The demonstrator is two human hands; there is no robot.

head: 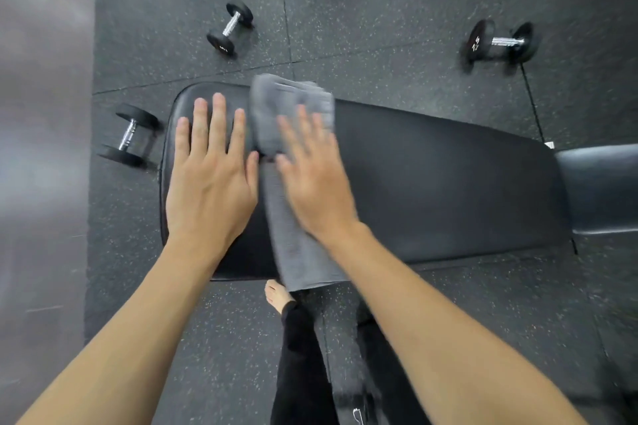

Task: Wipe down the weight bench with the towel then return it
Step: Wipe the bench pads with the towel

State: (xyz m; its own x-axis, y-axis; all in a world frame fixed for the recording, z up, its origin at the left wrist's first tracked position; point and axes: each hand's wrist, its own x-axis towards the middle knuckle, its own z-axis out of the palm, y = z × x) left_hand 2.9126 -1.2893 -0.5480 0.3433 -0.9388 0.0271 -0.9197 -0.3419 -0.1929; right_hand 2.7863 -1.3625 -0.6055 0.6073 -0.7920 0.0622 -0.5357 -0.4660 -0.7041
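**Towel on bench, both hands flat**

Hidden / unclear:
- Bench [431,183] cut off at right edge; second, shinier pad [600,186] only partly in frame. Frame and legs under the bench not visible.
- Towel [293,134] blurred at far end; middle stretch covered by right hand [310,179]. Near end hangs over the near bench edge, lower hem just above a bare foot [276,295].
- Right hand smeared with motion blur; fingertips hard to separate.
- Second foot hidden; dark trouser legs [303,355] run off the bottom edge.
- Far-right dumbbell [500,43] blurred, marking reads roughly "2.5", not certain. Marking on far-left dumbbell [229,29] illegible.
- Left strip of frame: grey, featureless surface [41,148], nature not determinable.

Counts:
- Hands: 2. Left hand [210,179] spread flat, palm down, on bare bench pad just left of towel, thumb touching towel edge, gripping nothing. Right hand spread flat, palm down, pressing on towel, fingers not curled round it.
- Towels: 1, grey, folded into a long strip, laid across bench width near its left end.
- Dumbbells: 3, all black with chromed handles, all on speckled rubber floor [379,10]. Third [129,136] just beside left end of bench; other two beyond bench, well apart.
- Bench pads: 2, end to end.
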